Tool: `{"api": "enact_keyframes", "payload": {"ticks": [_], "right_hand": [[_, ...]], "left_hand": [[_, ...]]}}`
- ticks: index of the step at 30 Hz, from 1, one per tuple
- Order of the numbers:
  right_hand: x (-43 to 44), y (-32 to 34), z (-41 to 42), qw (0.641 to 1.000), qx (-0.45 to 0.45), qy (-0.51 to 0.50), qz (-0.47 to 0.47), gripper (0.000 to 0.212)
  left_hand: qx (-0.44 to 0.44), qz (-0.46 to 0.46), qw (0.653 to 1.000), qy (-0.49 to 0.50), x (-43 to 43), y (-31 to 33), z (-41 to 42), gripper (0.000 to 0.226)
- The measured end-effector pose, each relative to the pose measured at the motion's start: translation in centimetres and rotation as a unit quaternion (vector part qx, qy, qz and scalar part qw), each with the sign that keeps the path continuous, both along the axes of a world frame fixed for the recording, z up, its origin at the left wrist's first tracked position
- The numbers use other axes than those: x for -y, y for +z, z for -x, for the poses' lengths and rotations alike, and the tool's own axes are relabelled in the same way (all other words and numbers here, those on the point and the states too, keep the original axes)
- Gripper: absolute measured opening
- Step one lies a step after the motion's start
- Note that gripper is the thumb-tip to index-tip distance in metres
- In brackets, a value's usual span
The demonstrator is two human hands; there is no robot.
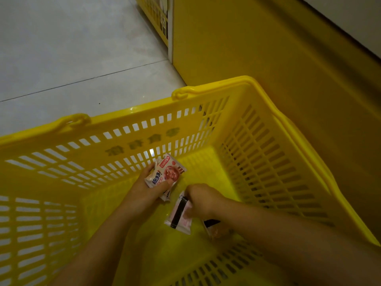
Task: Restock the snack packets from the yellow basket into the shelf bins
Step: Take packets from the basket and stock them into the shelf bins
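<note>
Right now both of your hands are down inside the basket (144, 114), which stands on the pale tiled floor (61, 48) just beside a yellow cabinet (268, 58). Your left hand (147, 187) is close to the basket's far wall. Its grip is closed around a pink packet (168, 172) with a round red picture on it, and your thumb lies across the packet's face. A scrap of wrapper shows below that thumb, but you cannot tell whether it belongs to a separate packet. Your right hand (203, 201) is near the middle of the basket, just beside the left. Its fingers are curled and pinch the top edge of a striped packet (179, 216), pale with a black band. That packet hangs tilted over the basket's bottom, and whether it touches there is unclear. A third packet (216, 231), blurred, lies on the basket's bottom, partly hidden under your right wrist.
</note>
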State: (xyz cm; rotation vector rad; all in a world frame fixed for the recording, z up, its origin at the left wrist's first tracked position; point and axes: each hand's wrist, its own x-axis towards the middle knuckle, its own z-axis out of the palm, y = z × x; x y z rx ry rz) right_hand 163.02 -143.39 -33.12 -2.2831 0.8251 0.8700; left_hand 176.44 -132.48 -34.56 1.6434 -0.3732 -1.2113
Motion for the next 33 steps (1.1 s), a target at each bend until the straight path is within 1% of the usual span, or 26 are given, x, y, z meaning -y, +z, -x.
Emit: {"api": "enact_keyframes", "payload": {"ticks": [2, 4, 5, 6, 8, 9, 10, 12, 14, 17, 18, 20, 22, 24, 26, 27, 28, 30, 31, 33], "right_hand": [[0.9, 0.4, 0.5, 1.000, -0.007, 0.001, -0.013, 0.029], [2.1, 1.2, 0.9, 0.998, 0.044, -0.043, -0.007, 0.023], [2.7, 1.9, 1.0, 0.994, 0.082, -0.064, 0.016, 0.021], [3.3, 2.6, 1.0, 0.989, 0.120, -0.064, 0.065, 0.019], [4.4, 3.6, 1.0, 0.972, 0.164, -0.033, 0.166, 0.023], [4.7, 4.0, 1.1, 0.967, 0.173, -0.027, 0.186, 0.028], [4.9, 4.3, 1.3, 0.967, 0.175, -0.031, 0.185, 0.031], [5.0, 4.5, 1.7, 0.973, 0.165, -0.058, 0.150, 0.031], [5.2, 4.8, 2.2, 0.977, 0.163, -0.106, 0.081, 0.031], [5.8, 4.8, 2.6, 0.960, 0.193, -0.190, -0.070, 0.040], [5.9, 4.7, 2.7, 0.953, 0.190, -0.205, -0.113, 0.044], [5.7, 4.4, 2.8, 0.947, 0.154, -0.218, -0.179, 0.052], [5.6, 3.9, 3.1, 0.953, 0.110, -0.199, -0.199, 0.055], [5.6, 3.7, 3.3, 0.965, 0.079, -0.172, -0.181, 0.056], [6.1, 3.9, 3.3, 0.971, 0.067, -0.173, -0.152, 0.056], [6.3, 4.1, 3.3, 0.973, 0.070, -0.182, -0.125, 0.056], [6.3, 4.3, 3.2, 0.977, 0.082, -0.180, -0.079, 0.054], [5.9, 4.6, 3.0, 0.987, 0.113, -0.108, 0.028, 0.043], [5.5, 4.6, 3.1, 0.992, 0.111, -0.051, 0.036, 0.037], [4.0, 4.1, 3.7, 0.997, 0.049, 0.058, -0.022, 0.029]], "left_hand": [[-0.007, 0.005, 1.000, -0.001, 0.0, 0.0, 0.1, 0.079], [-0.015, 0.007, 1.000, 0.000, 0.1, 0.1, 0.1, 0.078], [-0.020, 0.008, 1.000, 0.000, 0.2, 0.2, 0.2, 0.078], [-0.024, 0.010, 1.000, -0.002, 0.2, 0.2, 0.2, 0.077], [-0.029, 0.013, 1.000, -0.002, 0.1, 0.3, 0.2, 0.078], [-0.031, 0.014, 0.999, -0.001, 0.1, 0.3, 0.2, 0.079], [-0.034, 0.015, 0.999, 0.001, 0.1, 0.3, 0.2, 0.079], [-0.042, 0.013, 0.999, 0.003, 0.0, 0.3, 0.1, 0.080], [-0.045, 0.008, 0.999, 0.004, 0.0, 0.1, 0.0, 0.080], [-0.058, -0.001, 0.998, 0.005, -0.1, -0.1, -0.2, 0.081], [-0.061, -0.002, 0.998, 0.008, -0.1, -0.2, -0.2, 0.080], [-0.059, -0.005, 0.998, 0.011, -0.2, -0.2, -0.3, 0.080], [-0.048, -0.006, 0.999, 0.009, -0.2, -0.1, -0.3, 0.080], [-0.037, -0.007, 0.999, 0.006, -0.2, -0.1, -0.3, 0.077], [-0.034, -0.009, 0.999, 0.005, -0.1, -0.1, -0.2, 0.075], [-0.033, -0.010, 0.999, 0.007, -0.1, -0.1, -0.2, 0.075], [-0.030, -0.012, 0.999, 0.007, -0.1, -0.1, -0.2, 0.076], [-0.017, -0.013, 1.000, 0.000, -0.1, -0.1, -0.2, 0.077], [-0.011, -0.013, 1.000, -0.003, -0.1, -0.1, -0.2, 0.076], [-0.011, -0.011, 1.000, -0.002, -0.1, 0.0, -0.1, 0.077]]}}
